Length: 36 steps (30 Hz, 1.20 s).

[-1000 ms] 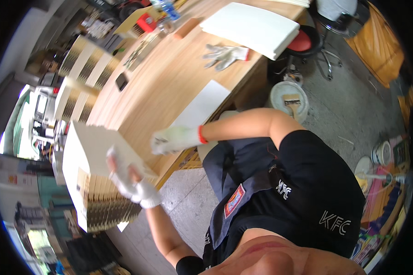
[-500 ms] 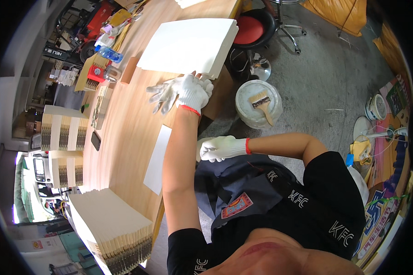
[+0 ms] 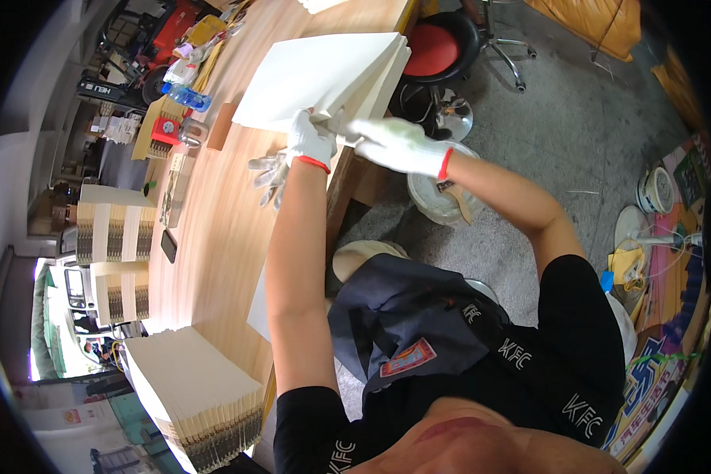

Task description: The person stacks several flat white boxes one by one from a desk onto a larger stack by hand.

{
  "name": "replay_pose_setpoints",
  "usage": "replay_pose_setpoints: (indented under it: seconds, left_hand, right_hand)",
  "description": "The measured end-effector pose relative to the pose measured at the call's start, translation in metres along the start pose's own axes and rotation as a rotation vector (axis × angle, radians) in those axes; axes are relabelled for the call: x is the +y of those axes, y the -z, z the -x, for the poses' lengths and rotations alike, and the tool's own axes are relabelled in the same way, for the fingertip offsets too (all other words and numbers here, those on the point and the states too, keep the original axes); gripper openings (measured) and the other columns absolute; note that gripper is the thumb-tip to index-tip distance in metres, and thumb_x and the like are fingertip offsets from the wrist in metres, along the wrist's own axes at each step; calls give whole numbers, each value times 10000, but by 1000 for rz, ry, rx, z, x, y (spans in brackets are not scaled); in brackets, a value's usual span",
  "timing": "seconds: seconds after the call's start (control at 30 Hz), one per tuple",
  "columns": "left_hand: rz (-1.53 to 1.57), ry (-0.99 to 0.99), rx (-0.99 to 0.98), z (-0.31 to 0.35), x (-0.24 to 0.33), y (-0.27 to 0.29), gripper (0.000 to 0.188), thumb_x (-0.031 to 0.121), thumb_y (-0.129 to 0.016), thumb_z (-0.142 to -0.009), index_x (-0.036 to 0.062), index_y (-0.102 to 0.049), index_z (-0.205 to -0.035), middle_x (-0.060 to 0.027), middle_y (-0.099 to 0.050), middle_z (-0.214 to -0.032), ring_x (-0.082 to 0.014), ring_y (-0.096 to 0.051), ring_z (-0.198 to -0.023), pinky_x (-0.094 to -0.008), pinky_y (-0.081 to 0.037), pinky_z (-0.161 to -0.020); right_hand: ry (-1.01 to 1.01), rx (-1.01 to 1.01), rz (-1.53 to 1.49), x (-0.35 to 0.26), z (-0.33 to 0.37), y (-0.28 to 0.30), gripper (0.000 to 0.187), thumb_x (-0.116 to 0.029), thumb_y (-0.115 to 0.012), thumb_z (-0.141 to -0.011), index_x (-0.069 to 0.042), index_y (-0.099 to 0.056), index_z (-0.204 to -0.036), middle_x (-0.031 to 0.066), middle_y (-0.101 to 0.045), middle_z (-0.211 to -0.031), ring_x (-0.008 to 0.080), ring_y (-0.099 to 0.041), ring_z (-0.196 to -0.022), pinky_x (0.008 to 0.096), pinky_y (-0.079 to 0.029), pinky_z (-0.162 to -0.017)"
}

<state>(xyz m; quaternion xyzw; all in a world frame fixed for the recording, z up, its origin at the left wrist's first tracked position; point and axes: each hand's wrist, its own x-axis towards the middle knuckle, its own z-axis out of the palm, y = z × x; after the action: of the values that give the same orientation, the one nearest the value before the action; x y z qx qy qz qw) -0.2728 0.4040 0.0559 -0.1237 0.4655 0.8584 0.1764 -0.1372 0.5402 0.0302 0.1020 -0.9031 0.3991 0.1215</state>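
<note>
A stack of large white sheets lies at the far end of the wooden table. My left hand, in a white knitted glove with a red cuff, is at the stack's near edge, its fingers closed on the top sheet there. That sheet's right side bends up off the pile. Just to the right, my right hand wears a matching glove and reaches toward the same corner. Motion smears its fingers. A loose greyish-white glove rests on the table beside my left wrist.
A bucket with a brush across it stands on the floor beneath my right forearm. Beyond it is a red-seated stool. Along the table's left side are a phone, a bottle and board stacks.
My right hand has risen from near my lap to the stack's corner. My left hand has shifted slightly left, and the top sheet, flat before, now bends up at its right side.
</note>
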Motion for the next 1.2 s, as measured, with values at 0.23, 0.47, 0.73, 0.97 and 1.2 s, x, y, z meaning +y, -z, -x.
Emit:
replay_pose_setpoints:
  seconds: [0.23, 0.47, 0.73, 0.97, 1.2]
  left_hand:
    - [-27, -95, -208, 36, 89, 32, 384, 129, -335, -1018, -99, -456, -1303, -245, -638, -1178, -302, -688, -997, -251, -646, -675]
    - [-598, -120, 145, 170, 165, 177, 357, 178, -453, -983, -22, -517, -1272, -181, -665, -1103, -236, -681, -851, -288, -576, -597]
    - [-403, -169, 451, 241, 135, 362, 396, 235, -508, -984, 6, -530, -1306, -126, -653, -1171, -228, -666, -983, -355, -555, -636]
    - [-820, -65, 464, 245, 117, 396, 526, 218, -628, -930, -11, -472, -1377, -146, -584, -1309, -258, -599, -1176, -399, -516, -925]
    - [-1600, -592, 680, 282, 57, 380, 641, 347, -814, -757, -22, -556, -1214, -188, -521, -1369, -377, -447, -1277, -480, -352, -1081]
  right_hand:
    - [-301, 21, -1030, 59, -80, 66, 395, -262, -590, -981, -60, -574, -1320, 53, -699, -1081, 80, -627, -687, 194, -501, -517]
    - [-204, -372, -979, -30, -86, 14, 442, -373, -529, -999, -100, -572, -1345, 13, -671, -1068, 27, -601, -782, 142, -462, -466]
    - [55, -460, -69, -100, -117, -157, 368, -313, -587, -946, -106, -644, -1245, 59, -675, -1043, 150, -646, -854, 260, -538, -716]
    - [-193, -744, 34, -110, -114, -190, 393, -436, -560, -952, -70, -599, -1092, 90, -695, -948, 224, -680, -888, 376, -527, -768]
    - [331, -76, 563, -101, -47, -178, 724, -634, -637, -833, -105, -570, -1323, 131, -562, -1367, 292, -540, -1250, 434, -420, -1045]
